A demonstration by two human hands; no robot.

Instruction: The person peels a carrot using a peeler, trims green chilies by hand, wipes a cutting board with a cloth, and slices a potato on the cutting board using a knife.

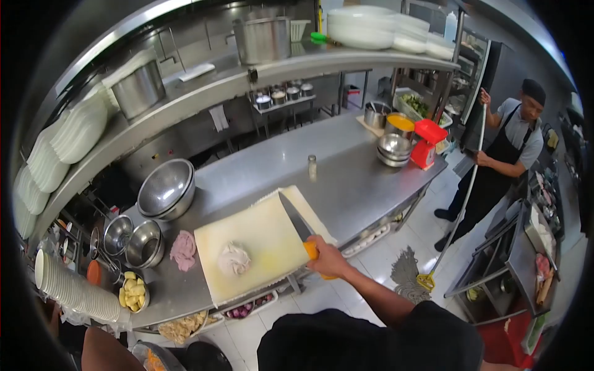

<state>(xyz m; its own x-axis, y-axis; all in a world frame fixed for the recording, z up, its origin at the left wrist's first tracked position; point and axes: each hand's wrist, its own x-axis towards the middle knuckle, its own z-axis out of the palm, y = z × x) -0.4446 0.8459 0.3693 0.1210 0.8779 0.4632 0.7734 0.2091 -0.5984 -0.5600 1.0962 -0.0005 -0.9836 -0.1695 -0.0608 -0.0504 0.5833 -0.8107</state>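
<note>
My right hand (329, 258) is closed around the orange-yellow handle of a large chef's knife (296, 216). The blade points away from me and lies over the right part of a pale yellow cutting board (260, 232). On the board's left half rests a pale, rounded lump (234, 258) that looks like raw chicken, apart from the knife. A pink cloth-like piece (183, 250) lies on the steel counter just left of the board. Only part of my left arm (106, 349) shows at the lower left; its hand is out of sight.
Steel bowls (166, 188) and a bowl of yellow chunks (133, 292) stand left of the board. A shaker (312, 167) stands behind it, a red scale (427, 143) at the far right. Overhead runs a shelf (346, 59). A co-worker (507, 139) holds a mop (408, 278) at right.
</note>
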